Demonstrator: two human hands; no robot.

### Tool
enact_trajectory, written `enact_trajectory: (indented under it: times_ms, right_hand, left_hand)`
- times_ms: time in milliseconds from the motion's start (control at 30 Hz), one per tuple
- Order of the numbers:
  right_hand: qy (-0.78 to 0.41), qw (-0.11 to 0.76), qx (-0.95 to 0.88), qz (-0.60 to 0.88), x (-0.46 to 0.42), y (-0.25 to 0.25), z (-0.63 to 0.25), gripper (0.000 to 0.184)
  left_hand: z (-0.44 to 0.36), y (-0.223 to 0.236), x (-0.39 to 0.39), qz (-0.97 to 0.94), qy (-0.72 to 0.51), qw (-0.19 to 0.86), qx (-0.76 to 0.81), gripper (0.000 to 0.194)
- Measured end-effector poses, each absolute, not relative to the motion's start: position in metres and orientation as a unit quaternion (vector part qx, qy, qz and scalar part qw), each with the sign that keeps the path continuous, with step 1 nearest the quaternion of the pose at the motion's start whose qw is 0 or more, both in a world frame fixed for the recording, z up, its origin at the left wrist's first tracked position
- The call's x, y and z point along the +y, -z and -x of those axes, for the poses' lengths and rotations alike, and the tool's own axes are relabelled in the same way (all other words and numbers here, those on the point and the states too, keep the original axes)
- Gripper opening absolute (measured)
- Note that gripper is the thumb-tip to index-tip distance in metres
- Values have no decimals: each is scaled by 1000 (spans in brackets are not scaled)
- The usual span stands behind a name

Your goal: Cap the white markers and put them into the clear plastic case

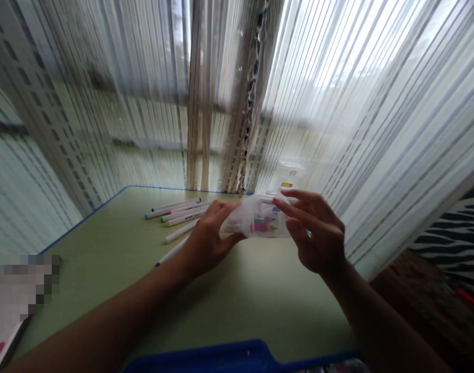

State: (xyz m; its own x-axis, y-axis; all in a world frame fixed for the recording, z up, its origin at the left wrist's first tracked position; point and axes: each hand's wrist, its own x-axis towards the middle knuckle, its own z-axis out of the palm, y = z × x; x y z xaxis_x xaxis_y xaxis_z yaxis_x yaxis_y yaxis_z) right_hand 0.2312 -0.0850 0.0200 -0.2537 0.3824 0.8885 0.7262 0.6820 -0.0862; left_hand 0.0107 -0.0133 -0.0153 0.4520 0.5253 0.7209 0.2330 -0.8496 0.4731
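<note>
Both hands hold a clear plastic pouch (260, 220) with small coloured prints on it, just above a pale green table (116, 248). My left hand (209, 235) grips its left end, fingers curled round it. Fingers of my right hand (318, 233) close on its right end and top. Several white markers (178, 210) with coloured caps lie on the table just beyond and left of my left hand. One more marker (170, 254) lies partly under my left wrist.
Sheer striped curtains (376, 129) hang close behind and to the right of the table. A blue edge (221, 357) lies at the near table rim. A zebra-patterned cloth (454, 228) is at the right. A pixelated patch covers the lower left.
</note>
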Motion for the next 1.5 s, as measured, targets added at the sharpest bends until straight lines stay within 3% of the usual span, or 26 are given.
enact_trajectory:
  times_ms: [200,400,500,733,1167,1500]
  right_hand:
    - [60,568,-734,367,-71,-5,-234,50]
    - [-286,534,-713,353,-52,16,-219,61]
    - [-423,509,-676,325,-51,22,-206,57]
    - [-574,524,-521,354,-49,27,-198,47]
    - [-619,528,-436,383,-38,9,-206,48]
    - [-528,572,-466,420,-30,-65,-227,37]
  left_hand:
    - [-9,12,-12,-789,-506,247,245,47]
    - [-9,8,-11,-707,-477,451,265,53]
    - [-10,7,-12,-658,-440,541,285,48]
    - [-14,8,-10,-560,-375,670,311,47]
    - [-23,-12,-7,-519,-373,685,351,44]
    - [-36,-78,-5,-574,-369,646,343,39]
